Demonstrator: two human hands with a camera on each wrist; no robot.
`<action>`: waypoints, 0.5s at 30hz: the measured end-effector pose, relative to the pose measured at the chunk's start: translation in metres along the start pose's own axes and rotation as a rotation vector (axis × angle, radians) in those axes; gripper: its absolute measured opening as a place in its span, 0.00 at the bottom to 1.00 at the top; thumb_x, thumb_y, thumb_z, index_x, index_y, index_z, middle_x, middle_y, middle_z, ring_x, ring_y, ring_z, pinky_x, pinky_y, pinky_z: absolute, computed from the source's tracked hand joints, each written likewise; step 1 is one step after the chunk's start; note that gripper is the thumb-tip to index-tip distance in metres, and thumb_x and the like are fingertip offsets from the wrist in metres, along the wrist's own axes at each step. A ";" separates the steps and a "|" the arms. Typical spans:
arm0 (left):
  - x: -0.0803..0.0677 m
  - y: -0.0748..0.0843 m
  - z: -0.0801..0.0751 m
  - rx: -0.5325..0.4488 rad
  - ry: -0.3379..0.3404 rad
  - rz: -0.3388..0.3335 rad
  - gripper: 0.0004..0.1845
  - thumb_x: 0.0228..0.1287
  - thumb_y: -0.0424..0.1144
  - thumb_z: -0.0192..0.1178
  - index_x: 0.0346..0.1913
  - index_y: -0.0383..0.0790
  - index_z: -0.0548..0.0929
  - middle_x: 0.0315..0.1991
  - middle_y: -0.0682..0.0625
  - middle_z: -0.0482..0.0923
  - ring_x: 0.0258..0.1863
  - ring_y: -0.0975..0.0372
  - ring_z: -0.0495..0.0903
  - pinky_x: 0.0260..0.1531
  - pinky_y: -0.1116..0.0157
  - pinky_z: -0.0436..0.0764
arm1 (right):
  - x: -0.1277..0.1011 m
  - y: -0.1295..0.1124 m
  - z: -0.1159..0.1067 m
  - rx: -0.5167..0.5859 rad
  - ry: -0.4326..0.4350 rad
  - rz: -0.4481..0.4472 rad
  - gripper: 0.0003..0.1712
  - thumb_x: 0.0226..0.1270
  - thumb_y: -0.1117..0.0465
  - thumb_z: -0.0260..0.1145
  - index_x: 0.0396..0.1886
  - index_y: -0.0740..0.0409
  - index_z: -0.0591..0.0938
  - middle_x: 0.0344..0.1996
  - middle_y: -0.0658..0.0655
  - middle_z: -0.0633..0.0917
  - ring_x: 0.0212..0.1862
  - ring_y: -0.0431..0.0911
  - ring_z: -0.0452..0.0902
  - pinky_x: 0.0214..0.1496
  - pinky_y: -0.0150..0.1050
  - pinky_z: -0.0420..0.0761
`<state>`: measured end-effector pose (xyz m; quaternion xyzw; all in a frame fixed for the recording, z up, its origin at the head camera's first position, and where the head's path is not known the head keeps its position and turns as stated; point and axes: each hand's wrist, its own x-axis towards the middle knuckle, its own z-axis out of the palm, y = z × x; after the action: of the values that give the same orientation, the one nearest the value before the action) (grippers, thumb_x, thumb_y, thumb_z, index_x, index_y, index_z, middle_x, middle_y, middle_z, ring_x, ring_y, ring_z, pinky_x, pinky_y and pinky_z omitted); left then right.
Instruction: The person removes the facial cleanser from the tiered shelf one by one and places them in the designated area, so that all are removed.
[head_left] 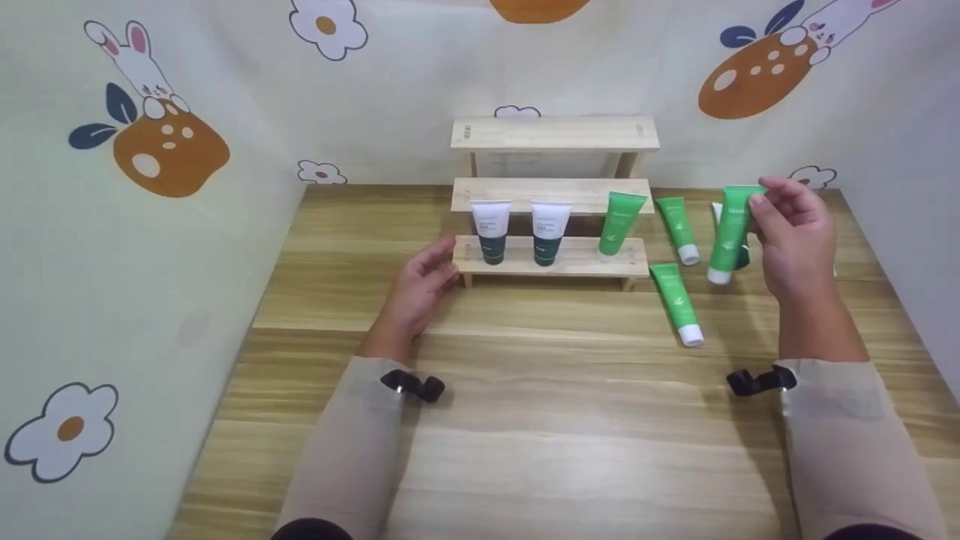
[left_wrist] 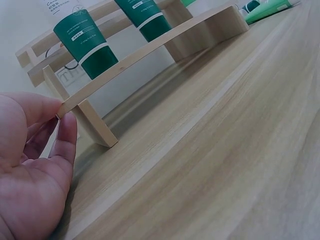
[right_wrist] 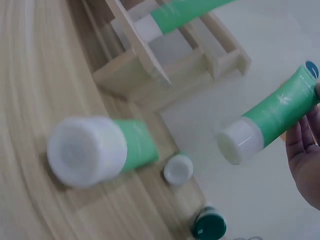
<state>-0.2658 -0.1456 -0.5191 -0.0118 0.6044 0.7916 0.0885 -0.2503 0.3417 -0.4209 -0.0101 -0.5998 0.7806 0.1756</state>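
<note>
My right hand (head_left: 799,236) pinches a green squeeze tube (head_left: 729,236) by its flat crimped end, white cap down, right of the shelf. In the right wrist view this tube (right_wrist: 282,107) hangs above the table. My left hand (head_left: 420,283) grips the left end of the wooden tiered shelf (head_left: 517,262); the left wrist view shows thumb and finger pinching the lowest board (left_wrist: 125,65). On that board stand a white-and-dark-green tube (head_left: 492,229), a second one (head_left: 550,229) and, at the right, a green tube (head_left: 622,221), all cap down.
Two green tubes, one farther back (head_left: 676,225) and one nearer (head_left: 675,300), lie on the table right of the shelf. A white-and-dark-green tube (head_left: 742,259) lies partly hidden behind the held one. A patterned backdrop (head_left: 390,112) rises behind the wood-grain table (head_left: 525,420).
</note>
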 end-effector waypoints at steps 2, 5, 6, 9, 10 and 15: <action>0.000 0.000 0.000 -0.001 0.002 -0.003 0.26 0.66 0.27 0.59 0.67 0.46 0.75 0.71 0.53 0.68 0.66 0.58 0.73 0.63 0.62 0.78 | -0.001 0.004 -0.008 0.024 -0.012 0.018 0.23 0.61 0.66 0.70 0.56 0.67 0.78 0.37 0.55 0.77 0.38 0.44 0.73 0.36 0.28 0.83; 0.000 -0.001 0.000 0.004 0.006 0.000 0.26 0.66 0.27 0.59 0.66 0.46 0.75 0.71 0.53 0.68 0.66 0.58 0.73 0.62 0.62 0.78 | -0.002 0.010 -0.018 0.049 -0.027 0.055 0.24 0.62 0.66 0.70 0.57 0.68 0.77 0.37 0.55 0.76 0.36 0.43 0.72 0.33 0.29 0.82; 0.000 -0.001 0.001 0.003 0.007 0.001 0.26 0.66 0.27 0.59 0.66 0.46 0.76 0.72 0.54 0.67 0.66 0.58 0.73 0.62 0.63 0.78 | -0.003 0.012 -0.021 0.046 -0.027 0.070 0.24 0.62 0.66 0.70 0.57 0.67 0.77 0.37 0.54 0.76 0.36 0.43 0.72 0.33 0.29 0.82; 0.000 -0.001 0.001 -0.001 0.006 0.005 0.27 0.65 0.27 0.60 0.66 0.46 0.75 0.72 0.54 0.67 0.66 0.58 0.73 0.62 0.63 0.79 | -0.006 0.018 -0.026 0.024 -0.018 0.098 0.22 0.62 0.65 0.71 0.56 0.65 0.79 0.36 0.53 0.76 0.35 0.43 0.71 0.31 0.29 0.81; 0.000 -0.001 0.001 -0.001 0.005 0.006 0.27 0.65 0.26 0.59 0.67 0.45 0.75 0.72 0.54 0.67 0.66 0.58 0.73 0.61 0.63 0.79 | -0.006 0.019 -0.028 0.017 -0.017 0.104 0.22 0.62 0.65 0.71 0.55 0.65 0.79 0.36 0.53 0.76 0.35 0.42 0.71 0.31 0.29 0.81; 0.001 -0.001 0.000 -0.018 -0.004 0.001 0.26 0.67 0.26 0.57 0.67 0.43 0.74 0.71 0.52 0.67 0.64 0.59 0.73 0.60 0.64 0.79 | -0.007 0.028 -0.035 0.019 -0.026 0.150 0.19 0.62 0.67 0.70 0.53 0.64 0.80 0.33 0.51 0.77 0.33 0.41 0.72 0.30 0.28 0.80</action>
<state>-0.2663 -0.1451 -0.5201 -0.0106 0.5970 0.7972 0.0893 -0.2432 0.3665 -0.4580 -0.0432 -0.5922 0.7972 0.1089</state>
